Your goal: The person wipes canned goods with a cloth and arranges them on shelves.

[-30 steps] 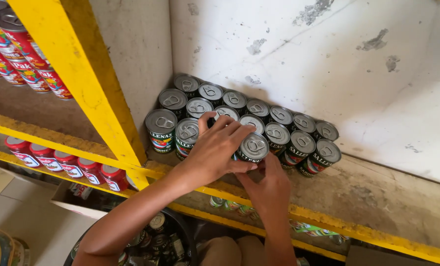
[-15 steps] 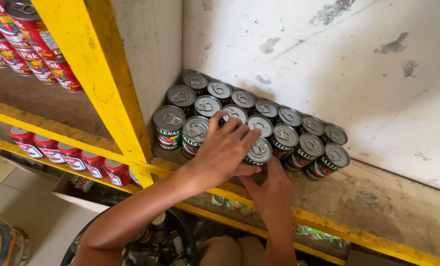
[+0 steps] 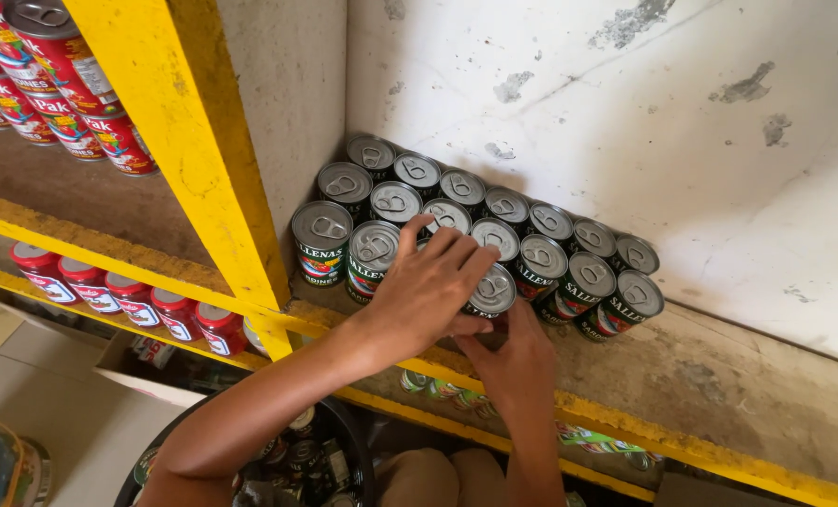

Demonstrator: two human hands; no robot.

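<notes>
A white plastered wall (image 3: 625, 141) fills the frame from 12 to 3 o'clock, and a yellow shelf frame (image 3: 194, 160) runs down from 11 o'clock and along the front edge. On the bare concrete shelf (image 3: 766, 404), pushed into the corner against the wall, stand green-labelled cans (image 3: 569, 253) in two stacked rows with silver pull-tab lids facing up. At 10 o'clock, beyond the yellow post, red-labelled cans (image 3: 62, 94) fill the neighbouring bay, with another row of red cans (image 3: 119, 296) on the shelf below at 9 o'clock. A dark round basin (image 3: 344, 451) holding more tins sits at 6 o'clock beneath the arms.

The left hand (image 3: 428, 291) lies flat and spread over the front row, fingers resting on the lids. The right hand (image 3: 518, 357), just below it at 5 o'clock, is closed around the front can (image 3: 492, 291), which stands in the middle of the front row, gripping it from beneath.
</notes>
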